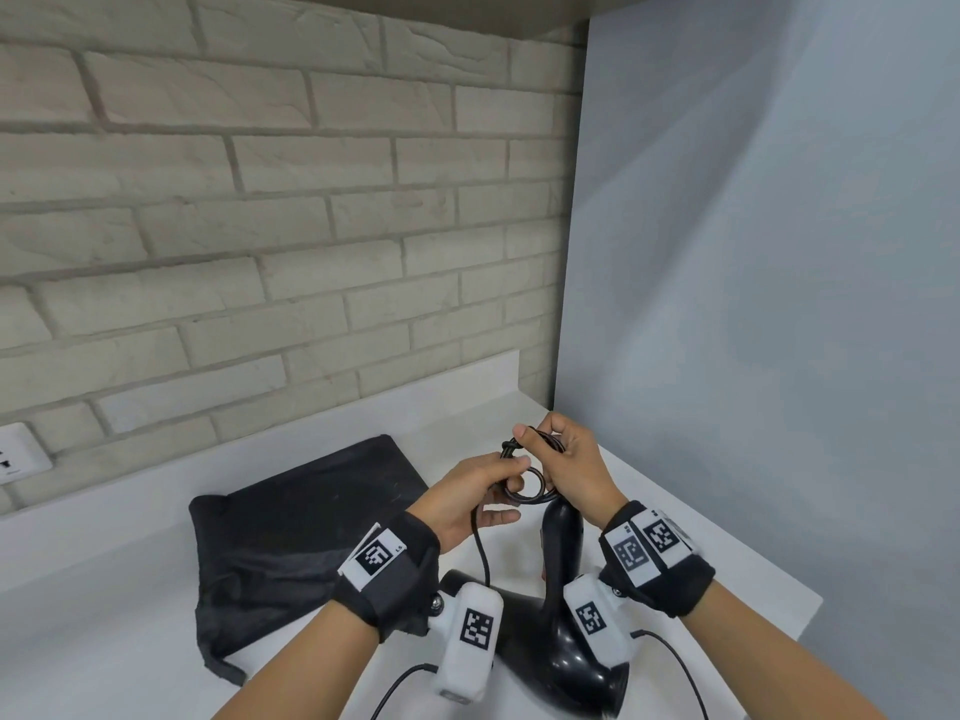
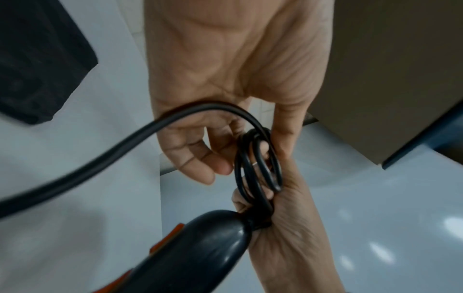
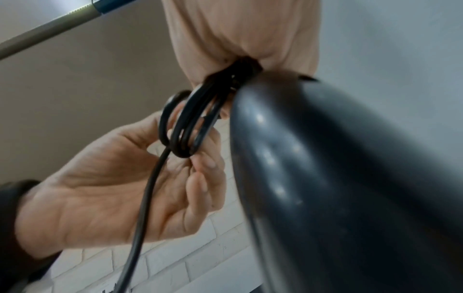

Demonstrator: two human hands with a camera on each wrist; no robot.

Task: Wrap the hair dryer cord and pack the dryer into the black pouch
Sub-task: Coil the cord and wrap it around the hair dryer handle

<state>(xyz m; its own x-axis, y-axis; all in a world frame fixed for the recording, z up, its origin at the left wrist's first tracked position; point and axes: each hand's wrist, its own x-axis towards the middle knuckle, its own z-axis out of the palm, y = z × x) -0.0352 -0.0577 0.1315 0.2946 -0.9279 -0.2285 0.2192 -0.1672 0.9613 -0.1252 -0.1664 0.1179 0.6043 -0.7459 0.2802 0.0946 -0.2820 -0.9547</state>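
Observation:
The black hair dryer (image 1: pixel 550 636) lies on the white counter (image 1: pixel 130 589), its handle (image 1: pixel 562 532) tilted up toward my hands. Small loops of its black cord (image 1: pixel 524 478) are bunched above the handle's end. My right hand (image 1: pixel 550 457) grips the bunch where it meets the handle (image 3: pixel 350 178). My left hand (image 1: pixel 511 488) pinches the loops (image 3: pixel 188 134) between thumb and curled fingers. A free strand (image 2: pixel 100 156) runs out of the left hand and drops toward the dryer body. The flat black pouch (image 1: pixel 291 537) lies on the counter to the left of my hands.
A pale brick wall stands behind the counter, with a wall socket (image 1: pixel 15 452) at the far left. A grey-blue side wall (image 1: pixel 753 304) closes the right. The counter's right edge (image 1: pixel 789 584) runs close to my right wrist.

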